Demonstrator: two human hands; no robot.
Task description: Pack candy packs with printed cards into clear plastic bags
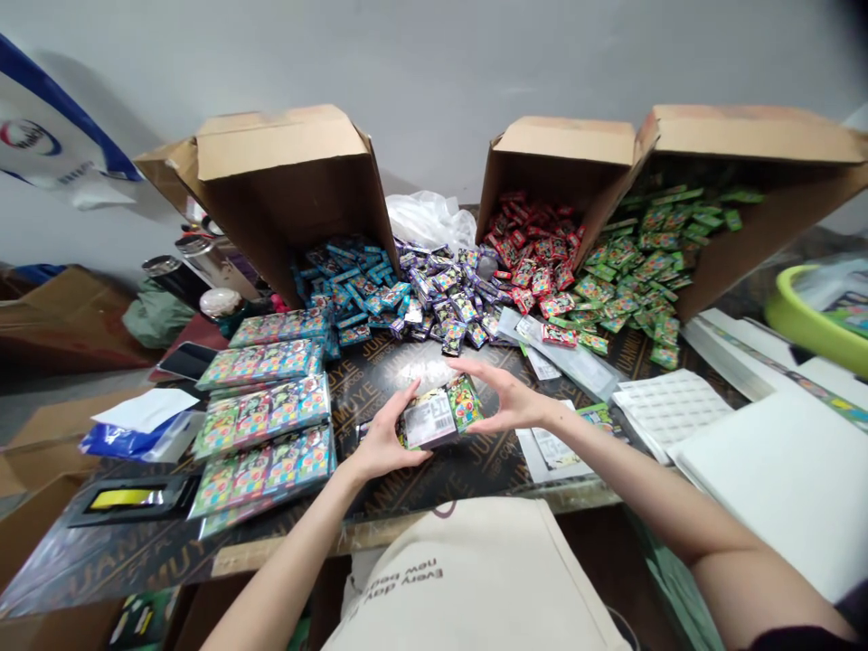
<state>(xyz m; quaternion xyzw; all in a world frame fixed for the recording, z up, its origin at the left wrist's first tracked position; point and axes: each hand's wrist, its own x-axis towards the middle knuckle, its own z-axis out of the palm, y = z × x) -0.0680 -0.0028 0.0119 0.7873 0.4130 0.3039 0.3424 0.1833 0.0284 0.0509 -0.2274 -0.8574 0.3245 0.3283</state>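
In front of me, over the middle of the dark printed tabletop, both hands are at a short row of small cartons. My left hand [390, 441] grips a small box [429, 421] whose pale face carries a barcode, thumb along the near edge and fingers at the far edge. Curved around the right end of the row is my right hand [512, 398], its fingers and thumb at opposite edges of a small green patterned box [465, 404]. The two boxes sit side by side, touching. A glare patch lies on the table just behind them.
Cardboard cartons on their sides spill blue boxes [359, 285], red boxes [539, 253] and green boxes [651, 262]; purple boxes [448, 294] lie between. Wrapped multi-packs [264, 452] are stacked left. A clear plastic sleeve [570, 357], label sheets [671, 407] and white paper [779, 488] lie right.
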